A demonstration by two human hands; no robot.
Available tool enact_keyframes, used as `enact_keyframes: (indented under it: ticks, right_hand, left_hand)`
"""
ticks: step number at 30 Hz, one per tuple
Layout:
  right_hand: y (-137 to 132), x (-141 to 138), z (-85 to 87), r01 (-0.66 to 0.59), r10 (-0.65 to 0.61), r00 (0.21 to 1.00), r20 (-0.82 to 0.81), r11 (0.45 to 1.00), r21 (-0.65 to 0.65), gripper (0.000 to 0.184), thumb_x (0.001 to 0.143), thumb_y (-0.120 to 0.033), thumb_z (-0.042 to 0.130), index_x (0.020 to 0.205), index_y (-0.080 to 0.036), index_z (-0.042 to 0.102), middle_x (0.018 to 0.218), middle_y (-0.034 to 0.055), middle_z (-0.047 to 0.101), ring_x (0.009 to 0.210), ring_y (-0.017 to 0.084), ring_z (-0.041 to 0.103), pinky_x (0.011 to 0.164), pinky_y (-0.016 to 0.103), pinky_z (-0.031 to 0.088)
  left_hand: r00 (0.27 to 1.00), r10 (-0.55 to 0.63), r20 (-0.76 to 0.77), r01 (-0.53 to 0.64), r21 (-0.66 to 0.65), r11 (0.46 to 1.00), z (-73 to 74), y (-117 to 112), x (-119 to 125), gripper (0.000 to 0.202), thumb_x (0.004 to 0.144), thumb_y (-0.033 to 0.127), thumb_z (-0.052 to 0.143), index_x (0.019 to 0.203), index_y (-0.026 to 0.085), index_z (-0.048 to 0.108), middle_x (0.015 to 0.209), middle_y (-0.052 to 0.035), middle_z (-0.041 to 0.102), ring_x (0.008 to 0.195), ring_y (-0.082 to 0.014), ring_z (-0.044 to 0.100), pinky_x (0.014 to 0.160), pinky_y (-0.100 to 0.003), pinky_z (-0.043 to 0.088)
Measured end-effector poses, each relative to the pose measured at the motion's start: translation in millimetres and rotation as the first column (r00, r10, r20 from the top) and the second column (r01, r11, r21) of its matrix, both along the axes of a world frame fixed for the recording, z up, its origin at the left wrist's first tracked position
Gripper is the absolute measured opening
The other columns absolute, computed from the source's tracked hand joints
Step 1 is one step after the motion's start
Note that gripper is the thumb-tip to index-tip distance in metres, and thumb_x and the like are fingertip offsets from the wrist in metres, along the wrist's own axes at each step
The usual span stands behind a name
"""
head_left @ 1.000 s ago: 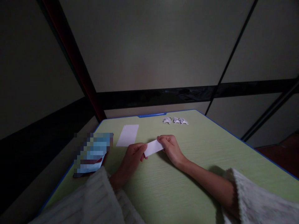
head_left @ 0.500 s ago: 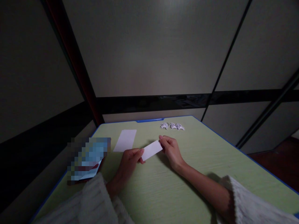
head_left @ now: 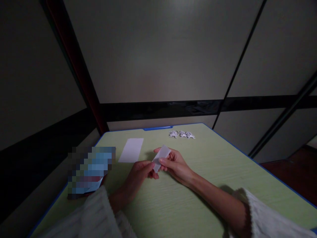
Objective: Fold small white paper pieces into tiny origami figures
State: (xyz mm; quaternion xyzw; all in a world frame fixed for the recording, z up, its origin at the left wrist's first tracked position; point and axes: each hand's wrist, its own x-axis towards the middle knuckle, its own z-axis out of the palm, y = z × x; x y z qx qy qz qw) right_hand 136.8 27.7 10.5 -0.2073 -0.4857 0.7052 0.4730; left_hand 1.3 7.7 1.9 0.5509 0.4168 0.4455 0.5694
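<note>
Between my two hands, over the middle of the table, is a small white rectangle of paper (head_left: 162, 154), tilted with its upper end leaning right. My left hand (head_left: 143, 169) pinches its lower left end, thumb on top. My right hand (head_left: 177, 165) grips it from the right, thumb pressed on its face and fingers behind it. Most of the fingers behind the paper are hidden. A larger white sheet of paper (head_left: 131, 150) lies flat beyond my left hand. Farther back, three small folded paper figures (head_left: 182, 134) sit in a row.
The pale green table (head_left: 198, 205) has a blue edge and a blue strip (head_left: 158, 128) at its far side. On the left lies a flat bluish item (head_left: 94, 172), blurred by pixelation. Grey cabinet panels (head_left: 158, 53) stand right behind the table.
The small paper has turned steeper and shows a narrower face. My right hand has shifted from its right corner to a grip with the thumb across it, closer to my left hand.
</note>
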Motion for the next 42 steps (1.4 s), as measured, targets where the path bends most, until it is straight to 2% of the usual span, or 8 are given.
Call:
enact_keyframes:
  ticks: [3, 7, 11, 15, 19, 31, 36, 42]
  right_hand:
    - [1.2, 0.0, -2.1, 0.003, -0.004, 0.999, 0.052, 1.000, 0.019, 0.026, 0.055, -0.022, 0.066, 0.078, -0.013, 0.057, 0.048, -0.0047, 0.053, 0.038, 0.002, 0.043, 0.039, 0.014, 0.031]
    - [0.0, -1.2, -2.1, 0.008, -0.011, 0.991, 0.137, 1.000, 0.019, 0.021, 0.057, -0.024, 0.065, 0.072, -0.013, 0.056, 0.045, -0.0058, 0.049, 0.037, 0.001, 0.039, 0.038, 0.013, 0.027]
    - [-2.5, -2.5, -0.7, 0.032, -0.030, 0.976, 0.218, 0.999, -0.003, 0.023, 0.055, -0.028, 0.066, 0.067, -0.012, 0.054, 0.044, -0.0056, 0.047, 0.038, 0.002, 0.037, 0.038, 0.014, 0.024]
    - [-5.0, -3.4, 0.0, 0.002, 0.004, 0.970, 0.245, 1.000, -0.027, 0.030, 0.050, -0.031, 0.068, 0.067, -0.011, 0.054, 0.045, -0.0067, 0.044, 0.039, 0.002, 0.033, 0.039, 0.015, 0.021]
    - [-5.6, -2.2, -1.4, -0.027, 0.031, 0.969, 0.247, 0.999, -0.019, 0.033, 0.049, -0.034, 0.067, 0.069, -0.011, 0.054, 0.047, -0.0065, 0.043, 0.040, 0.002, 0.032, 0.040, 0.016, 0.021]
    - [-1.5, 3.5, -2.2, -0.093, 0.088, 0.964, 0.249, 0.996, 0.006, 0.029, 0.052, -0.030, 0.066, 0.072, -0.011, 0.056, 0.052, -0.0046, 0.048, 0.044, 0.003, 0.038, 0.043, 0.015, 0.027]
    - [2.8, 6.9, -3.8, -0.117, 0.109, 0.960, 0.259, 0.993, 0.014, 0.022, 0.057, -0.028, 0.063, 0.069, -0.011, 0.055, 0.052, -0.0045, 0.049, 0.045, 0.002, 0.040, 0.044, 0.015, 0.029]
    - [4.6, 8.7, -6.0, -0.097, 0.092, 0.961, 0.261, 0.995, 0.004, 0.019, 0.059, -0.027, 0.062, 0.067, -0.010, 0.055, 0.050, -0.0039, 0.050, 0.042, 0.002, 0.040, 0.043, 0.014, 0.029]
  left_hand:
    - [0.999, 0.040, -0.028, -0.037, 0.108, 0.993, -1.0, 1.4, 0.8, 0.013, 0.062, 0.027, 0.053, 0.067, 0.015, 0.051, 0.061, -0.0004, 0.058, 0.058, -0.0121, 0.050, 0.050, -0.021, 0.034]
    - [0.995, 0.088, -0.054, -0.076, 0.195, 0.978, 3.0, -5.8, 3.4, 0.016, 0.063, 0.020, 0.054, 0.075, 0.017, 0.043, 0.075, -0.0014, 0.057, 0.068, -0.0138, 0.053, 0.056, -0.023, 0.038]
    - [0.982, 0.116, -0.149, -0.076, 0.247, 0.966, 5.8, -13.2, 4.4, 0.016, 0.062, 0.015, 0.055, 0.072, 0.017, 0.043, 0.074, -0.0007, 0.056, 0.072, -0.0141, 0.053, 0.060, -0.024, 0.039]
    - [0.979, 0.082, -0.185, -0.043, 0.210, 0.977, 3.3, -11.1, 3.7, 0.011, 0.061, 0.015, 0.056, 0.064, 0.016, 0.045, 0.068, 0.0011, 0.054, 0.067, -0.0129, 0.053, 0.061, -0.024, 0.041]
    - [0.993, 0.039, -0.113, -0.022, 0.149, 0.989, 1.9, -7.9, 4.1, 0.013, 0.060, 0.013, 0.057, 0.060, 0.016, 0.045, 0.064, 0.0032, 0.054, 0.065, -0.0119, 0.055, 0.061, -0.024, 0.043]
    - [0.997, 0.077, 0.014, -0.077, -0.005, 0.997, 2.4, -3.8, 4.5, 0.019, 0.053, 0.013, 0.062, 0.065, 0.016, 0.047, 0.070, 0.0009, 0.064, 0.067, -0.0149, 0.061, 0.065, -0.028, 0.046]
    - [0.997, 0.070, 0.036, -0.070, -0.001, 0.998, 1.1, -0.7, 5.5, 0.016, 0.056, 0.015, 0.059, 0.067, 0.017, 0.048, 0.069, -0.0001, 0.065, 0.066, -0.0156, 0.061, 0.064, -0.028, 0.046]
    - [0.996, 0.075, -0.037, -0.071, 0.100, 0.992, -0.7, 1.4, 3.0, 0.007, 0.062, 0.019, 0.054, 0.067, 0.015, 0.052, 0.065, 0.0006, 0.062, 0.064, -0.0131, 0.058, 0.062, -0.023, 0.043]
